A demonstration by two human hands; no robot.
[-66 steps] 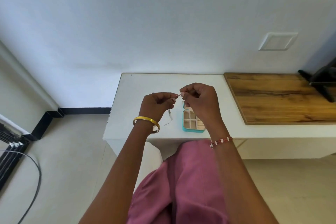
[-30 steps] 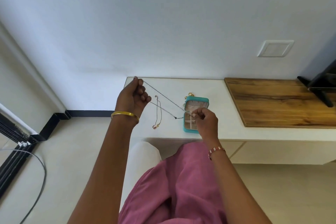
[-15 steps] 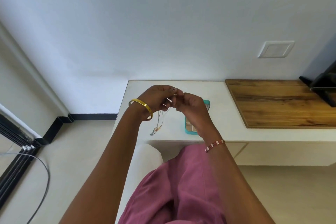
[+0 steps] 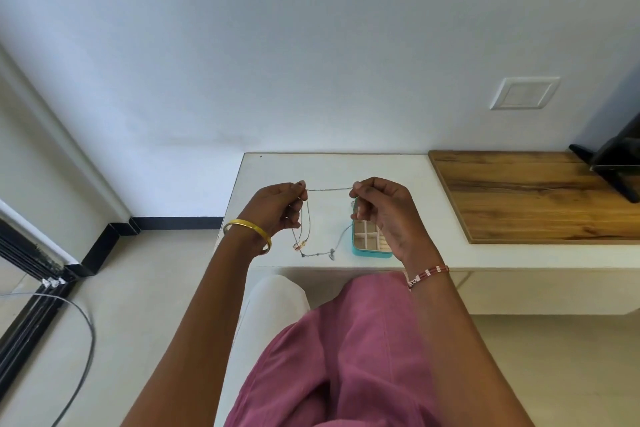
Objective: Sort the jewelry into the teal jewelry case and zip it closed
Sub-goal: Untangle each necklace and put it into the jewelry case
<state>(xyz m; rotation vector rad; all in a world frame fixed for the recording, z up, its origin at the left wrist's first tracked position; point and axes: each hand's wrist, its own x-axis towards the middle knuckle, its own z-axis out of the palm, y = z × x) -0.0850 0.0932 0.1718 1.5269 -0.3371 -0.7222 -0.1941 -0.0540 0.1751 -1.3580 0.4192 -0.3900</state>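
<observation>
Pinching a taut span of the thin necklace chain (image 4: pixel 329 189) between them, the left hand (image 4: pixel 277 210) and right hand (image 4: pixel 384 208) hold something light, limp and tangle-prone, best gripped near its ends.

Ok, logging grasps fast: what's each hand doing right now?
Left hand: pinching one end of the thin chain.
Right hand: pinching the chain's other end, above the teal jewelry case.
</observation>
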